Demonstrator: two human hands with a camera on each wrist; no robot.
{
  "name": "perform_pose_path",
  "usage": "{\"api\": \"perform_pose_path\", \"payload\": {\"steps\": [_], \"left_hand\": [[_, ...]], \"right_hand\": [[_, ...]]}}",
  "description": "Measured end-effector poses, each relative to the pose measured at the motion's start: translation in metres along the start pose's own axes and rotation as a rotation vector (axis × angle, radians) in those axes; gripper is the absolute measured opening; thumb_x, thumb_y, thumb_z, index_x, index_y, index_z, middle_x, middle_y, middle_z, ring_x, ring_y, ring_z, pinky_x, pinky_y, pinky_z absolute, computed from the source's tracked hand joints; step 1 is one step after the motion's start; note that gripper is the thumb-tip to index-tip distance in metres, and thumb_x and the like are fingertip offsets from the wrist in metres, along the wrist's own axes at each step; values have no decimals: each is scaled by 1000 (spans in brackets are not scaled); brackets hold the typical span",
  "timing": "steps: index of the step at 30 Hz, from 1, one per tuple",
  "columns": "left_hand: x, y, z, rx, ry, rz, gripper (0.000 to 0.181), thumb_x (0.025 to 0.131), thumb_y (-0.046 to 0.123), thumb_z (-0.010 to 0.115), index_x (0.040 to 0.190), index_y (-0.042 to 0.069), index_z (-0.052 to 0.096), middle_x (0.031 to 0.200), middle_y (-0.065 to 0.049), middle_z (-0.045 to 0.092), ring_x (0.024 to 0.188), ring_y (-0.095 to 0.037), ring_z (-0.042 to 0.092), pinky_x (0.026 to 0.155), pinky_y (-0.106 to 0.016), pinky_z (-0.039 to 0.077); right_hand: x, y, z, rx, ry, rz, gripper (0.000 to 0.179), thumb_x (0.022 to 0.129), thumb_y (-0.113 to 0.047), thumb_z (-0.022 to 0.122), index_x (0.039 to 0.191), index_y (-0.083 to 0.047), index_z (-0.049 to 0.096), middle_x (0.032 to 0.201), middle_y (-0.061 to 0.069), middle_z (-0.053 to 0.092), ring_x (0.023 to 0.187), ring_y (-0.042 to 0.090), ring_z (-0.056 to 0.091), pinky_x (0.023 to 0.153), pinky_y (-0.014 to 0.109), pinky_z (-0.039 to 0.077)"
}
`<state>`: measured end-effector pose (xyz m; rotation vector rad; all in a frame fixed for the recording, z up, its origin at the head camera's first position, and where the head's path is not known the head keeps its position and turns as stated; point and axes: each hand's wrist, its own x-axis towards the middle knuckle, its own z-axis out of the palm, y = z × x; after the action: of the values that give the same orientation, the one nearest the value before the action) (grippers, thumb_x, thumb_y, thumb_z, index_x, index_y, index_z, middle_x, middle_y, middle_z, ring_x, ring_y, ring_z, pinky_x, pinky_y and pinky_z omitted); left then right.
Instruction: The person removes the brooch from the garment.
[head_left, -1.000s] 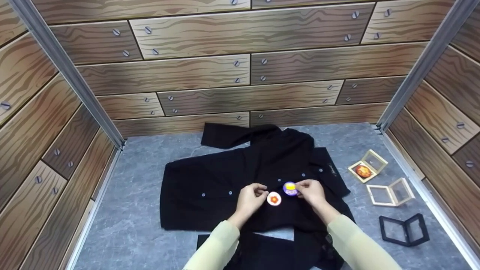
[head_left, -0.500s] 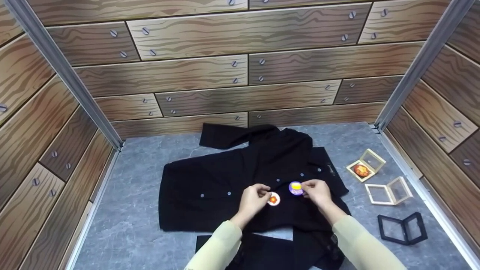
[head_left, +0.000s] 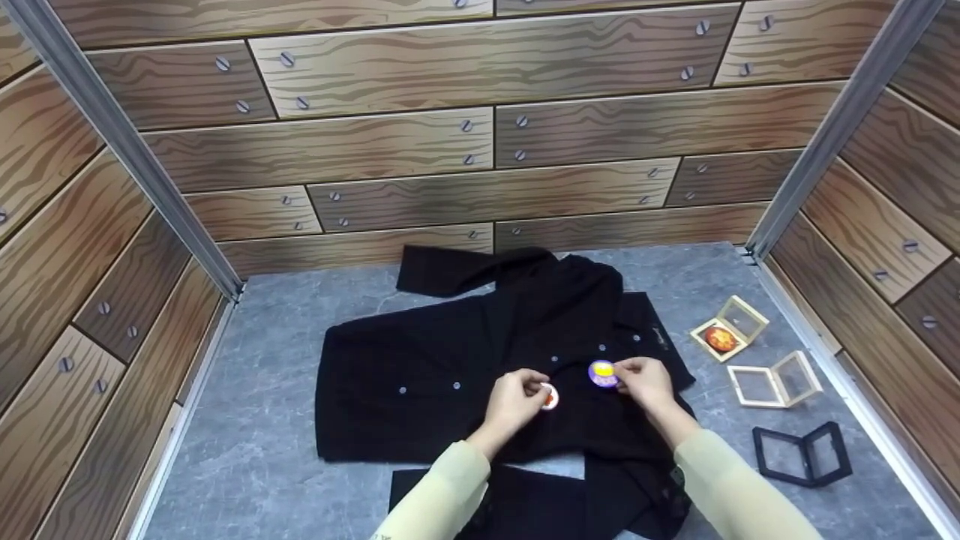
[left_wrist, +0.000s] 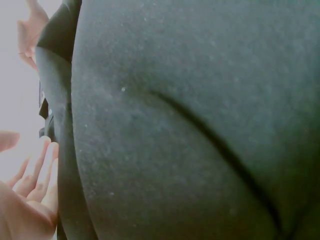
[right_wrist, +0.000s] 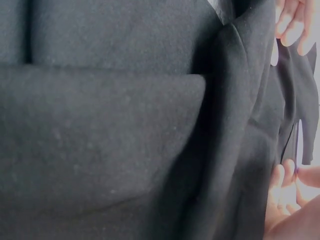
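A black buttoned garment [head_left: 420, 360] lies spread on the grey floor. Over its front, in the head view, my left hand [head_left: 512, 405] pinches a round white badge with a red flower [head_left: 553, 396] between thumb and fingers, partly covering it. My right hand [head_left: 646, 384] pinches the edge of a round purple and yellow badge [head_left: 602, 373], held a little to the right of the white one. Black cloth fills most of both wrist views. Overexposed fingers of my left hand [left_wrist: 32, 195] and of my right hand [right_wrist: 292, 210] show at the frame edges.
Along the right side stand a light wooden case with an orange round piece inside [head_left: 721, 339], an open pale-framed case [head_left: 757, 386] and an open black-framed case [head_left: 781, 454]. Wood-patterned walls [head_left: 375, 150] enclose the back and sides. A black sleeve [head_left: 442, 270] reaches toward the back wall.
My right hand has moved to the right with the purple and yellow badge, away from the white one. The left hand has shifted slightly right, its fingers now covering more of the white badge.
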<state>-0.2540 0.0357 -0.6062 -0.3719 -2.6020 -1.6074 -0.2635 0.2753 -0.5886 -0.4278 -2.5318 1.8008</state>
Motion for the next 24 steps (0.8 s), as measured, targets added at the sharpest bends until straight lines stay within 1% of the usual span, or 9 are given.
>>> {"api": "perform_pose_path", "payload": {"steps": [6, 11, 17, 21, 24], "left_hand": [[0, 0, 0, 8, -14, -6, 18, 85, 2, 78, 102, -1, 81, 84, -9, 81, 74, -12, 75, 71, -16, 56], [0, 3, 2, 12, -14, -4, 18, 85, 3, 76, 102, -1, 81, 85, -8, 81, 75, -14, 76, 72, -17, 57], [-1, 5, 5, 0, -37, -15, 16, 88, 5, 76, 103, 0, 80, 88, -7, 82, 78, -14, 78, 75, -18, 59], [-2, 7, 6, -17, -49, -26, 17, 89, 4, 76, 104, -1, 80, 89, -8, 82, 79, -14, 79, 74, -16, 59], [-3, 8, 6, -15, -49, -21, 17, 89, 4, 77, 104, -1, 80, 89, -8, 82, 80, -15, 79, 74, -16, 59]], "right_hand": [[1, 3, -3, 0, 15, 0, 25, 98, 4, 64, 109, 26, 66, 74, 2, 73, 57, 3, 63, 57, 16, 57], [1, 5, -7, -2, 26, 4, 26, 97, 4, 65, 109, 26, 66, 74, 2, 73, 57, 3, 63, 57, 16, 56], [0, 6, -12, -5, 35, 12, 27, 97, 3, 65, 109, 27, 67, 71, 0, 72, 55, 3, 62, 56, 15, 55], [0, 5, -17, 6, 38, 14, 28, 97, 3, 65, 111, 27, 65, 71, 0, 71, 55, 2, 62, 56, 15, 56], [0, 5, -20, 10, 36, 11, 29, 97, 3, 64, 111, 28, 64, 70, -2, 71, 55, 2, 62, 55, 15, 56]]}}
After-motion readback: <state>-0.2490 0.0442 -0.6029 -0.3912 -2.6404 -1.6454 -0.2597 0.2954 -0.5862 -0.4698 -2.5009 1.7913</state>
